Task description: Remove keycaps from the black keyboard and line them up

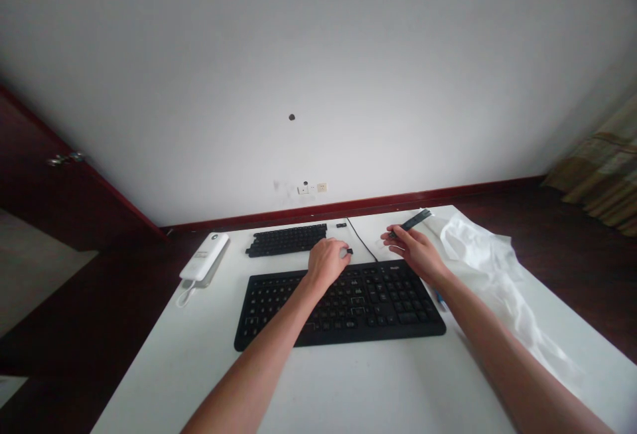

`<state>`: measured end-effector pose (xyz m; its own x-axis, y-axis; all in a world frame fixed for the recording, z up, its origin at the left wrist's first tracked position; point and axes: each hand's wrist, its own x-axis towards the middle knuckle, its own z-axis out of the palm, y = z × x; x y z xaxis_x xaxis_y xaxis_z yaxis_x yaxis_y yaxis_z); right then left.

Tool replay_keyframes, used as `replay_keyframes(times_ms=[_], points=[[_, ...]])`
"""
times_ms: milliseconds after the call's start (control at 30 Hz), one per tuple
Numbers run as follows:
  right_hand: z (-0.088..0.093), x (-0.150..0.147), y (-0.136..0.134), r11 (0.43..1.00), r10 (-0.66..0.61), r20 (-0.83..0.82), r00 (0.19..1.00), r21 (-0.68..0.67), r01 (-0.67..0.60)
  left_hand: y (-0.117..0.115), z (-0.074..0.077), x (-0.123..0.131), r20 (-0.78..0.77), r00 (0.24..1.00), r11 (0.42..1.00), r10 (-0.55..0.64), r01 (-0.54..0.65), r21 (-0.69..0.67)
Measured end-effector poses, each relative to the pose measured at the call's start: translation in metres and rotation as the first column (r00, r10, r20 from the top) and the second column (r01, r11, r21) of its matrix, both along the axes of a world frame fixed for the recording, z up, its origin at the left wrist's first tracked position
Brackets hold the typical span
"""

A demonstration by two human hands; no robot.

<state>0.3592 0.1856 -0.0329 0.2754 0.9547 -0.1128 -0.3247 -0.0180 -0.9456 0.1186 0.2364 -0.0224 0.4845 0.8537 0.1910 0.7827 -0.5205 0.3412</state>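
Observation:
My left hand (327, 260) is over the top edge of a black keyboard (338, 338), its fingers pinched at a small black keycap (350, 251). Many of the keyboard's key positions are bare of caps, while the number pad on the right carries keys. Farther right, my right hand (417, 251) is closed on a narrow, flat, dark tool (417, 219) that points up and away to the right; its exact kind is too small to make out. Behind the keyboard lie rows of loose black keycaps (286, 240) set out together, and a few more keycaps (341, 225) lie apart from them.
A white power bank (205, 256) with a short white cable lies at the table's left, on top of a phone-like slab. Crumpled white plastic (490, 268) covers the right side. The keyboard's black cable (362, 240) runs off the back edge of the white table (164, 367).

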Motion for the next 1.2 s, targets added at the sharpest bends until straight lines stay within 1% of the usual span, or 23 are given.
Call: replay_keyframes(times_ms=[233, 367, 500, 633, 833, 1200], points=[[0.001, -0.001, 0.000, 1.000, -0.002, -0.046, 0.999, 0.001, 0.002, 0.005, 0.000, 0.004, -0.047, 0.998, 0.998, -0.042, 0.044, 0.048], [0.001, 0.000, 0.001, 1.000, -0.009, -0.050, 0.999, 0.001, 0.009, 0.018, 0.002, 0.007, -0.077, 0.997, 0.998, -0.021, 0.025, 0.058], [0.001, 0.000, 0.001, 1.000, -0.004, -0.040, 0.999, -0.004, 0.004, 0.035, 0.008, 0.008, -0.109, 0.994, 0.999, 0.006, 0.000, 0.051], [0.001, -0.001, 0.000, 1.000, -0.001, -0.030, 1.000, -0.002, 0.001, 0.045, 0.013, 0.008, -0.126, 0.992, 0.999, 0.029, -0.024, 0.044], [0.000, -0.001, -0.001, 1.000, 0.022, -0.019, 1.000, 0.010, -0.022, 0.048, 0.011, 0.010, -0.110, 0.993, 0.998, 0.046, -0.040, 0.053], [-0.004, 0.000, 0.001, 0.999, 0.017, 0.012, 1.000, 0.032, -0.017, 0.049, 0.004, 0.012, -0.088, 0.992, 0.994, 0.094, -0.088, 0.066]])
